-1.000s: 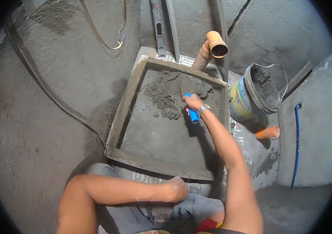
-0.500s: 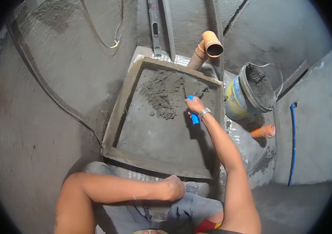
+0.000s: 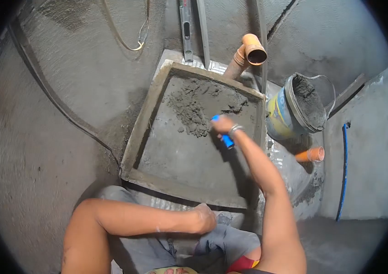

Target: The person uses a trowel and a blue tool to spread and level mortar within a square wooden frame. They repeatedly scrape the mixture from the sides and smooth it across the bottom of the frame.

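Observation:
My right hand (image 3: 223,124), a little blurred, is closed round the blue handle of a trowel (image 3: 227,141) over the square, raised-rim basin (image 3: 154,107). The trowel's blade is hard to make out against the grey. Just left of and beyond this hand, a rough heap of wet mortar (image 3: 191,112) lies on the basin floor, with smoother mortar beside it. My left hand (image 3: 206,218) rests as a loose fist over my knee, near the basin's front rim. Its fingertips are turned out of sight, and nothing shows in it.
A bucket of mortar (image 3: 310,105) leans to the right of the basin. An orange elbow pipe (image 3: 254,49) rises behind the rim, and a shorter orange pipe (image 3: 311,155) sticks out at right. A spirit level (image 3: 186,32) leans on the back wall. A blue tube (image 3: 344,173) hangs at right.
My right hand and the trowel have shifted slightly left and toward me, away from the smoothed mortar. The view has tilted slightly. My left hand stays in place.

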Demonstrator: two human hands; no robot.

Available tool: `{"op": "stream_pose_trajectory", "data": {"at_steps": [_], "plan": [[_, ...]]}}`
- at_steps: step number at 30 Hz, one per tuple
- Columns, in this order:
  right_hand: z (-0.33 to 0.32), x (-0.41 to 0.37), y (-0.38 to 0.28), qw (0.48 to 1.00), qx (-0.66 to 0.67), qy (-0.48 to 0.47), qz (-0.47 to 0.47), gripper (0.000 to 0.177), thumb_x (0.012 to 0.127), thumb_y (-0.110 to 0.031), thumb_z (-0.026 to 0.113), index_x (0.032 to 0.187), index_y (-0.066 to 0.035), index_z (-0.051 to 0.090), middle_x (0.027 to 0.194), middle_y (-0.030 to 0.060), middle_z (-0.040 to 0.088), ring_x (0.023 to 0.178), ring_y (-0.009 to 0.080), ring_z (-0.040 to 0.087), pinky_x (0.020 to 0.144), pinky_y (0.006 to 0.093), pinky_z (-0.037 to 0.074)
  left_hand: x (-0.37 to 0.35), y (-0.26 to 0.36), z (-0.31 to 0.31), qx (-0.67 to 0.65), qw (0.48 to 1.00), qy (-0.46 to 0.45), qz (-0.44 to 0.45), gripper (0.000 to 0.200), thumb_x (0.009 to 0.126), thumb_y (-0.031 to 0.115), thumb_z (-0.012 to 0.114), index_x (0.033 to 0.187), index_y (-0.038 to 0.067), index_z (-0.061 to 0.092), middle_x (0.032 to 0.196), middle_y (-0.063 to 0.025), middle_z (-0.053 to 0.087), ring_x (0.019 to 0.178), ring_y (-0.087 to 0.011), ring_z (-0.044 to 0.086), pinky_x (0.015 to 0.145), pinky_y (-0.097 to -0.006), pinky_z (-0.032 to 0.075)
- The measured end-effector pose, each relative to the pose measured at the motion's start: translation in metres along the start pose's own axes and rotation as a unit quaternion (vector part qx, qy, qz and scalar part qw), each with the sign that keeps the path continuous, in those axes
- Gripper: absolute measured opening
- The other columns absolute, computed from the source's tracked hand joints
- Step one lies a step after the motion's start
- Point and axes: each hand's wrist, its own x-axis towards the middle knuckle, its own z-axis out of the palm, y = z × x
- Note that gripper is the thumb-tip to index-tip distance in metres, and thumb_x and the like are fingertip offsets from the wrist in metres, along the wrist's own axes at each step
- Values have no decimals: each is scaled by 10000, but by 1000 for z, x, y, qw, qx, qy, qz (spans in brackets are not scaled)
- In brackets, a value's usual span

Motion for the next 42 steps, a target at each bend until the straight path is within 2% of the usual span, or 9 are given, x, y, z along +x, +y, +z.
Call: {"op": "stream_pose_trajectory", "data": {"at_steps": [4,10,15,19,25,31,35,37,42], "plan": [[1,-18,-21,983,-149,-66,-86,360,844,-299,497,695,19,575,626,156,626,521,250,635,518,397,512,-4,-3,-11,-20,999,-26,-4,217,809,139,550,931,11,677,977,-164,668,897,-288,655,705,-382,510],[4,55,48,933,-237,197,-185,409,810,-344,521,725,47,607,703,276,619,656,382,657,600,465,500,-6,-6,-15,-39,999,-27,-11,230,808,143,562,950,2,676,1008,-170,660,923,-293,648,744,-387,502],[-55,-16,1,998,-39,-45,13,336,799,-300,572,667,9,552,683,177,611,600,291,658,523,411,523,-5,-4,-12,-41,999,-35,-5,255,813,149,566,991,0,669,1027,-160,658,932,-290,645,747,-386,500],[-42,43,46,965,-150,188,-107,380,822,-325,556,677,25,586,657,223,627,565,306,655,570,422,535,-1,0,-12,-16,999,-41,-12,255,815,149,563,1003,10,665,1033,-153,660,935,-285,646,744,-392,503],[-24,-16,19,981,-164,-6,-108,433,789,-395,536,665,14,602,696,262,615,673,394,630,657,464,485,-1,-4,-11,-35,997,-63,-2,236,816,152,567,992,30,665,1009,-140,664,928,-289,647,733,-385,506],[-21,16,16,985,-110,128,-34,434,821,-354,519,824,68,622,819,252,654,702,382,665,712,437,530,-5,-6,-7,-12,1000,1,-11,222,825,169,549,939,26,673,988,-150,663,889,-285,652,724,-385,504],[16,9,21,937,-267,141,-175,402,840,-321,516,727,56,602,652,221,637,555,291,661,584,425,545,-5,-5,-6,-31,1000,-4,-3,223,813,163,559,939,18,672,989,-154,661,901,-283,650,723,-382,504],[-13,-11,7,993,-100,-38,-42,359,844,-310,543,651,-10,504,593,138,574,458,229,600,437,388,502,-5,-5,-10,-32,999,-14,-1,218,806,155,566,934,16,674,990,-150,662,908,-283,650,726,-382,505],[-23,-9,-1,990,85,114,20,348,835,-267,530,610,-13,451,547,119,535,463,254,603,379,393,479,-8,-2,-16,-15,1000,-21,-4,202,798,141,575,926,24,680,989,-140,666,913,-283,652,736,-378,508]]}}
